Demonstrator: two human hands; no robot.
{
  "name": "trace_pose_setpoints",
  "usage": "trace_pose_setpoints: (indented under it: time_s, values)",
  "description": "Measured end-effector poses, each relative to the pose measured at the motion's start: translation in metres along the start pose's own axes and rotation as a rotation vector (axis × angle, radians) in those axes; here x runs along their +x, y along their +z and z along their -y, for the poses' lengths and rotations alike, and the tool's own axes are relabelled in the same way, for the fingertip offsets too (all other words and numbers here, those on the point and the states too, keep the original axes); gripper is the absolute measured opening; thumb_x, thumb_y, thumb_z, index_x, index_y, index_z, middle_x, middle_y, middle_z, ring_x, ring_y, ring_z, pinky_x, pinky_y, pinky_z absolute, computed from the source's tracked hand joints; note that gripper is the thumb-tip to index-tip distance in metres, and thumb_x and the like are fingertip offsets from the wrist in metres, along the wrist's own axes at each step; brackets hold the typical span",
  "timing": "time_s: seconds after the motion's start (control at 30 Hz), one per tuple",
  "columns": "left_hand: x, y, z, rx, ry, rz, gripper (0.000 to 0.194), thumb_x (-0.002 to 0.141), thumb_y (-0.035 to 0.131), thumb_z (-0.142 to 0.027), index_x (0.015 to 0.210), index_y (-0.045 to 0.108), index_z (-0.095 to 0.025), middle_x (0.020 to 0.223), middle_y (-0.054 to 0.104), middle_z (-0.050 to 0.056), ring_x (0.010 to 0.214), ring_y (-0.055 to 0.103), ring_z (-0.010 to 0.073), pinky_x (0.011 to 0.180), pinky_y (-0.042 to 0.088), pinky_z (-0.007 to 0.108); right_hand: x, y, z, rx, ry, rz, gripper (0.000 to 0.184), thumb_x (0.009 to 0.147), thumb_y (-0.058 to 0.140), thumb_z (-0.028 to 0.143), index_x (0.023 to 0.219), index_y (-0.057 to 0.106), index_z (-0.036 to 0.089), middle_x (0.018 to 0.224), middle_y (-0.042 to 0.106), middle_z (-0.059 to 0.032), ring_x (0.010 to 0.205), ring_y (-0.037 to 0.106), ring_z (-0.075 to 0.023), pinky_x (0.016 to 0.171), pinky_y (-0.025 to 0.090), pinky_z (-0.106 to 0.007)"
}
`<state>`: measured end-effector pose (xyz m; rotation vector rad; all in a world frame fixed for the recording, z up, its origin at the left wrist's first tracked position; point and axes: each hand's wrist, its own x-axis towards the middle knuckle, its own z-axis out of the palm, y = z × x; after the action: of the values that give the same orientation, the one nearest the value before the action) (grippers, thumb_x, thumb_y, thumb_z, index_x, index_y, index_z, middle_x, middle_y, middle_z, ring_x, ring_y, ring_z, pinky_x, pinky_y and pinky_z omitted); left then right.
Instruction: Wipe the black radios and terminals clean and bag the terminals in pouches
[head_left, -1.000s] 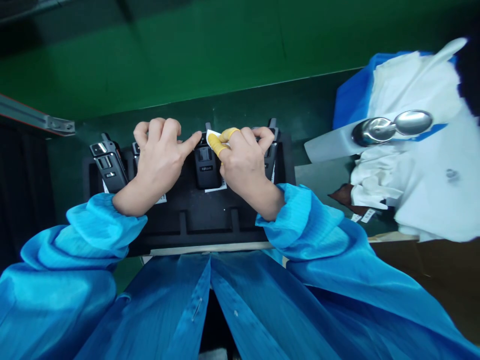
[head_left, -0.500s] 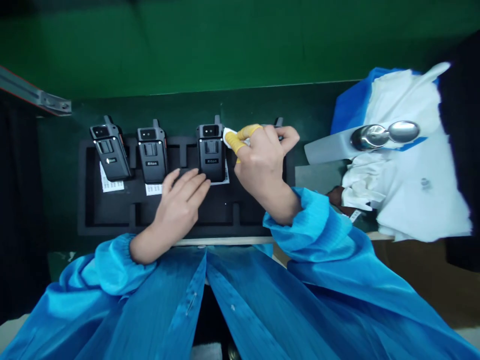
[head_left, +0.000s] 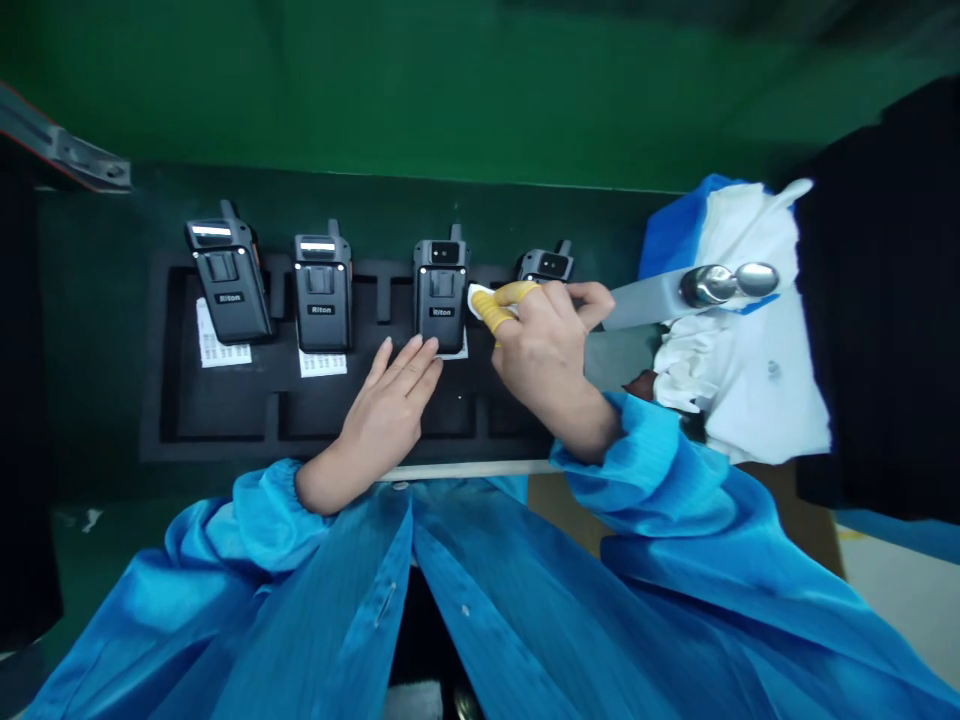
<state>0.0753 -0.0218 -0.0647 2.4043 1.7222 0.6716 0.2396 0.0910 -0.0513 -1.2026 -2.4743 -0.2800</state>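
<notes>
My left hand [head_left: 390,415] lies palm down with its fingers stretched out. Its fingertips rest at the lower edge of a black handheld radio [head_left: 441,290] marked Riton. To the right of that radio, my right hand [head_left: 546,335] pinches a small white cloth [head_left: 480,298], whose edge shows close to the radio's right side. Yellow covers wrap two fingers of this hand. Another radio [head_left: 546,264] is partly hidden behind it. Two more radios stand to the left, one tilted [head_left: 229,285] and one straighter [head_left: 322,295].
The radios lean on a black foam tray [head_left: 154,400] with compartments, labels beneath some of them. On the right are a translucent bottle [head_left: 645,302] with a metal top, a blue box [head_left: 671,235], white cloths [head_left: 772,385] and a crumpled white glove [head_left: 682,360].
The view has shifted. Relative to the radio, my right hand with the cloth has come down along its right side, uncovering more of the rightmost radio. My left fingertips have moved onto the radio's lower edge.
</notes>
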Motion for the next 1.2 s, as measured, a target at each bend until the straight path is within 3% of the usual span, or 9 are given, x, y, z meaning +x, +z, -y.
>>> trace_pose_setpoints:
  time_s: [0.13, 0.27, 0.4, 0.5, 0.67, 0.8, 0.9, 1.0, 1.2]
  values:
    - [-0.012, -0.019, 0.004, 0.027, -0.087, -0.062, 0.048, 0.084, 0.038, 0.001, 0.126, 0.058, -0.009, 0.135, 0.06, 0.018, 0.133, 0.051, 0.0305, 0.116, 0.032, 0.062, 0.025, -0.002, 0.012, 0.077, 0.01, -0.04, 0.034, 0.093, 0.037, 0.016, 0.088, 0.07, 0.023, 0.09, 0.062, -0.0038, 0.088, 0.047, -0.0195, 0.089, 0.022, -0.046]
    - [-0.037, -0.035, 0.02, 0.072, -0.217, -0.137, 0.054, 0.086, 0.039, 0.0, 0.137, 0.05, -0.016, 0.139, 0.057, 0.017, 0.137, 0.047, 0.0296, 0.117, 0.025, 0.065, 0.069, 0.005, 0.046, 0.136, -0.088, 0.04, 0.036, 0.095, 0.035, 0.017, 0.092, 0.07, 0.025, 0.099, 0.062, -0.0044, 0.096, 0.049, -0.0214, 0.091, 0.024, -0.048]
    - [-0.054, -0.032, 0.035, 0.076, -0.281, -0.143, 0.061, 0.085, 0.037, 0.001, 0.143, 0.044, -0.016, 0.141, 0.054, 0.018, 0.136, 0.047, 0.0291, 0.118, 0.026, 0.063, 0.109, 0.018, 0.087, 0.139, -0.189, 0.212, 0.042, 0.099, 0.028, 0.018, 0.096, 0.069, 0.025, 0.11, 0.063, -0.005, 0.103, 0.049, -0.0203, 0.094, 0.026, -0.047]
    - [-0.056, -0.027, 0.037, 0.059, -0.287, -0.133, 0.057, 0.085, 0.037, 0.0, 0.14, 0.048, -0.012, 0.14, 0.056, 0.018, 0.135, 0.049, 0.0289, 0.118, 0.029, 0.06, 0.121, 0.024, 0.102, 0.121, -0.247, 0.308, 0.041, 0.1, 0.027, 0.019, 0.096, 0.068, 0.024, 0.107, 0.064, -0.0048, 0.105, 0.049, -0.0195, 0.099, 0.025, -0.047]
    - [-0.053, -0.027, 0.035, 0.059, -0.285, -0.143, 0.053, 0.086, 0.038, 0.0, 0.138, 0.049, -0.011, 0.138, 0.057, 0.018, 0.133, 0.051, 0.0283, 0.118, 0.032, 0.056, 0.113, 0.028, 0.079, 0.125, -0.335, 0.317, 0.038, 0.1, 0.031, 0.024, 0.092, 0.067, 0.027, 0.097, 0.063, -0.0015, 0.103, 0.048, -0.019, 0.101, 0.023, -0.049]
    - [-0.053, -0.028, 0.035, 0.048, -0.281, -0.152, 0.057, 0.087, 0.037, -0.001, 0.143, 0.043, -0.013, 0.137, 0.058, 0.018, 0.133, 0.05, 0.0283, 0.117, 0.032, 0.057, 0.106, 0.031, 0.059, 0.111, -0.258, 0.223, 0.042, 0.1, 0.027, 0.023, 0.09, 0.068, 0.023, 0.097, 0.062, -0.0033, 0.099, 0.048, -0.0194, 0.099, 0.022, -0.051]
    - [-0.053, -0.028, 0.036, 0.046, -0.272, -0.16, 0.056, 0.087, 0.038, -0.001, 0.143, 0.043, -0.012, 0.137, 0.058, 0.019, 0.133, 0.051, 0.0289, 0.117, 0.033, 0.057, 0.103, 0.034, 0.066, 0.109, -0.218, 0.165, 0.041, 0.099, 0.028, 0.024, 0.095, 0.069, 0.024, 0.099, 0.061, -0.004, 0.098, 0.047, -0.0202, 0.097, 0.022, -0.051]
    - [-0.053, -0.028, 0.036, 0.05, -0.271, -0.165, 0.051, 0.088, 0.039, -0.002, 0.137, 0.049, -0.01, 0.135, 0.059, 0.019, 0.131, 0.052, 0.0291, 0.116, 0.035, 0.056, 0.103, 0.037, 0.076, 0.118, -0.256, 0.189, 0.037, 0.099, 0.032, 0.025, 0.099, 0.069, 0.026, 0.099, 0.062, -0.0037, 0.098, 0.047, -0.0201, 0.097, 0.022, -0.051]
    - [-0.053, -0.029, 0.036, 0.042, -0.271, -0.156, 0.048, 0.087, 0.038, -0.002, 0.132, 0.054, -0.009, 0.136, 0.059, 0.019, 0.131, 0.053, 0.0281, 0.116, 0.037, 0.054, 0.102, 0.03, 0.073, 0.109, -0.24, 0.145, 0.039, 0.098, 0.032, 0.022, 0.1, 0.07, 0.027, 0.097, 0.061, -0.0033, 0.097, 0.048, -0.0207, 0.096, 0.02, -0.053]
